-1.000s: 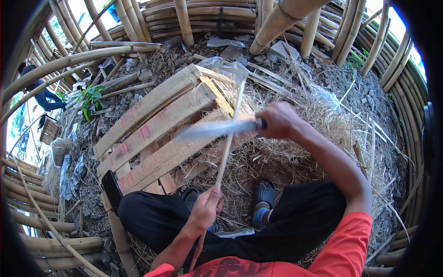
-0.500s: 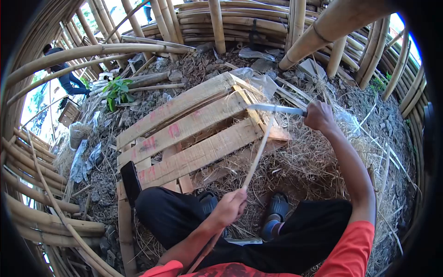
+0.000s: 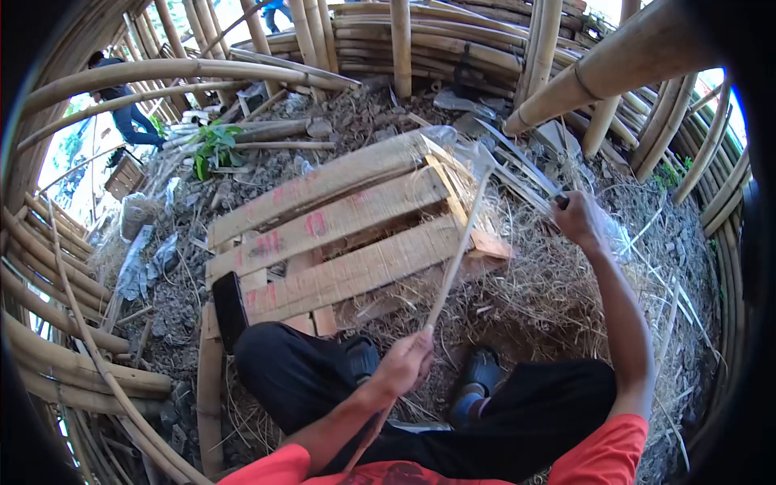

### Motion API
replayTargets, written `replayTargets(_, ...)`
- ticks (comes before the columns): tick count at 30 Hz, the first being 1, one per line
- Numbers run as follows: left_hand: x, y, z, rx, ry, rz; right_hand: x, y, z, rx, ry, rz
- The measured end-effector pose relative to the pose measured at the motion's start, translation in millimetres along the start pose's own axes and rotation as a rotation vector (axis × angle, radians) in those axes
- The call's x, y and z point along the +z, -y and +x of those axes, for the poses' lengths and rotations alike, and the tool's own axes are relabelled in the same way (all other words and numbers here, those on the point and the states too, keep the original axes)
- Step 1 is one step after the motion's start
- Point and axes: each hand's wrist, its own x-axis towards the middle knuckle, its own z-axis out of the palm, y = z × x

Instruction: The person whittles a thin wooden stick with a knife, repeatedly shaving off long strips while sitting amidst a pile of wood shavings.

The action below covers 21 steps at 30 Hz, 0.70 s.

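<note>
The right hand point(image 3: 580, 217), fisted on the knife point(image 3: 521, 162), has lifted it off the bamboo strip point(image 3: 457, 252), beyond the pallet point(image 3: 323, 222); the left hand point(image 3: 406, 364) still grips the strip just before the pallet.

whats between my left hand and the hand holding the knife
In the head view, only dry straw on the ground lies between the left hand, shut on the bamboo strip, and the right hand, shut on the knife.
</note>
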Motion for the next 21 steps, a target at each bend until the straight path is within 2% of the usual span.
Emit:
replayTargets(2, 0.7, -4.2, 3.1, 0.013, -0.004, 0.032, 10.8, -2.8, -5.4, -0.025, 0.111, 0.066)
replayTargets(5, 1.2, -7.9, -1.3, -0.039, -0.016, 0.01, 11.2, 8.7, -19.2, -0.053, 0.112, 0.168)
replayTargets(8, 2.3, -3.1, -1.0, -0.021, -0.001, 0.004, 12.2, 12.9, -33.9, -0.224, 0.17, 0.303)
replayTargets(10, 4.9, -2.4, -0.8, -0.018, -0.004, 0.011, 18.7, 14.2, -49.0, -0.506, 0.157, 0.232)
replayTargets(11, 3.6, -2.0, -1.5, -0.017, -0.012, 0.025, 11.7, 22.5, -55.7, -0.611, 0.251, 0.131)
replayTargets(12, 2.4, -1.2, -2.7, -0.017, -0.024, 0.04, 9.3, 33.6, -63.6, -0.651, 0.349, -0.025)
replayTargets(13, 1.1, -0.1, -3.6, -0.027, -0.032, 0.044, 9.6, 40.5, -74.5, -0.744, 0.368, 0.074)
replayTargets(15, -2.5, 1.5, -4.9, -0.043, -0.056, 0.054, 3.0, 59.6, -91.9, -0.846, 0.421, 0.086)
replayTargets(18, -3.2, 0.2, -8.0, -0.047, -0.031, -0.002, 2.6, 73.1, -103.9, -0.965, 0.52, -0.046)
replayTargets(20, -0.4, -7.3, -15.2, -0.069, 0.009, 0.006, 18.3, 60.1, -64.1, -0.599, 0.658, -0.322)
replayTargets(21, 1.6, -7.1, -19.7, -0.091, 0.034, 0.005, 47.8, 26.4, -17.8, -0.271, 0.501, -0.324)
